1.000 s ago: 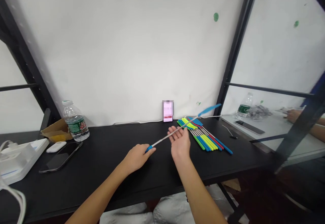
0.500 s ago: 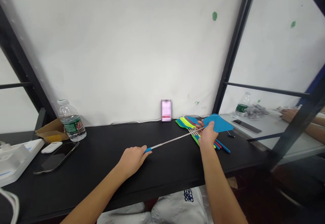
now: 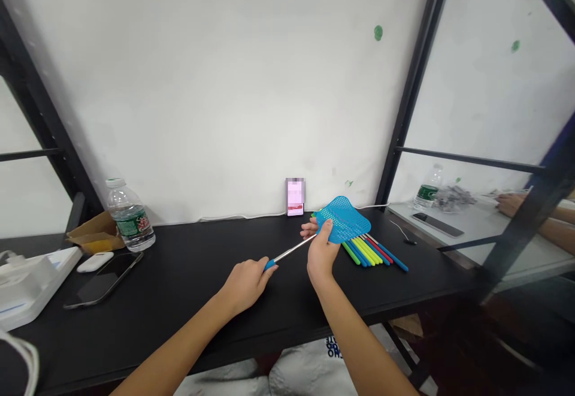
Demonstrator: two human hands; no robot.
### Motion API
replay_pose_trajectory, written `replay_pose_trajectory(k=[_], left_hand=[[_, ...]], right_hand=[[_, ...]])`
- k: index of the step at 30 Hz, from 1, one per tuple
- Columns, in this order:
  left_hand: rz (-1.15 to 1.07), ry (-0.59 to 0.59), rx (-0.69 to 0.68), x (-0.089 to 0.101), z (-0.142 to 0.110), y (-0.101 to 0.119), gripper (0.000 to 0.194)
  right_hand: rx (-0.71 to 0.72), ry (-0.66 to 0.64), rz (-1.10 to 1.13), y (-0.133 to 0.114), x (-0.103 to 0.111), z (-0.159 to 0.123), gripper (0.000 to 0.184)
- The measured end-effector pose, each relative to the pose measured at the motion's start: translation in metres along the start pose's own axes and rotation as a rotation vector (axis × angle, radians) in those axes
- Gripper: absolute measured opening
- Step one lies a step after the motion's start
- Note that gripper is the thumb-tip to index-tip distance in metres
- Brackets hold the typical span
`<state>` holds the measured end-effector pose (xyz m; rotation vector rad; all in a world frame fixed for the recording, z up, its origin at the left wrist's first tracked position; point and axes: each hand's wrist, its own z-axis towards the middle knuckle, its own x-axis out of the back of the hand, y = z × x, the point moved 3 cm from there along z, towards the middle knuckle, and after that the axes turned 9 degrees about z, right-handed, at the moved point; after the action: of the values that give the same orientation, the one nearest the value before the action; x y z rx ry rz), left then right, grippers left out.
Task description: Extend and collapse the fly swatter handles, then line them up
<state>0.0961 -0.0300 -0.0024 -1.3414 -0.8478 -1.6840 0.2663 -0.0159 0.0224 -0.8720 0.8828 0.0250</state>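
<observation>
A blue fly swatter [image 3: 345, 219] with a metal telescopic rod spans the space between my two hands, above the black table. My left hand [image 3: 246, 282] is closed round its blue grip, most of which the fingers hide. At the other end my right hand [image 3: 322, 249] holds the swatter at the base of its perforated head, thumb on top. The rod between the hands looks short. Behind and below the head lies a row of fly swatters [image 3: 371, 251] with green, blue, yellow and red handles; their heads are mostly covered from view.
A lit phone [image 3: 295, 197] leans on the wall. At left are a water bottle [image 3: 133, 222], a cardboard box [image 3: 96, 234], a white earphone case [image 3: 95, 262], a dark phone [image 3: 105, 279] and a power strip [image 3: 40, 285]. Another person's hand [image 3: 512, 204] shows beyond the right frame.
The swatter's rod has become shorter. My right hand first slid out to the head, then came back left toward my left hand with it. The left hand kept its hold on the grip.
</observation>
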Motion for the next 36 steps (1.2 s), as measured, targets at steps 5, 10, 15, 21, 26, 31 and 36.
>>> replay_pose_trajectory(k=[5, 10, 15, 21, 26, 31, 36], left_hand=[[-0.133, 0.015, -0.058, 0.0, 0.005, 0.011, 0.045], [-0.322, 0.037, -0.103, -0.001, 0.014, 0.016, 0.045], [-0.539, 0.09, -0.043, -0.004, 0.03, 0.011, 0.046], [-0.186, 0.066, 0.063, -0.008, 0.036, 0.007, 0.039], [-0.003, 0.013, 0.109, -0.01, 0.031, 0.016, 0.039], [-0.22, 0.04, 0.057, -0.009, 0.029, 0.016, 0.042], [-0.707, -0.032, 0.016, -0.013, 0.033, 0.011, 0.047]], right_hand=[[-0.104, -0.043, 0.014, 0.004, -0.004, -0.023, 0.045], [-0.253, -0.092, 0.093, 0.009, -0.013, -0.031, 0.045], [-0.549, -0.13, 0.18, 0.03, -0.024, -0.02, 0.045], [-0.602, 0.031, 0.125, 0.049, -0.037, 0.0, 0.046], [-0.691, 0.224, 0.229, 0.053, -0.038, 0.004, 0.048], [-0.715, 0.139, 0.297, 0.048, -0.042, 0.001, 0.052], [-0.748, 0.122, 0.333, 0.045, -0.043, 0.001, 0.049]])
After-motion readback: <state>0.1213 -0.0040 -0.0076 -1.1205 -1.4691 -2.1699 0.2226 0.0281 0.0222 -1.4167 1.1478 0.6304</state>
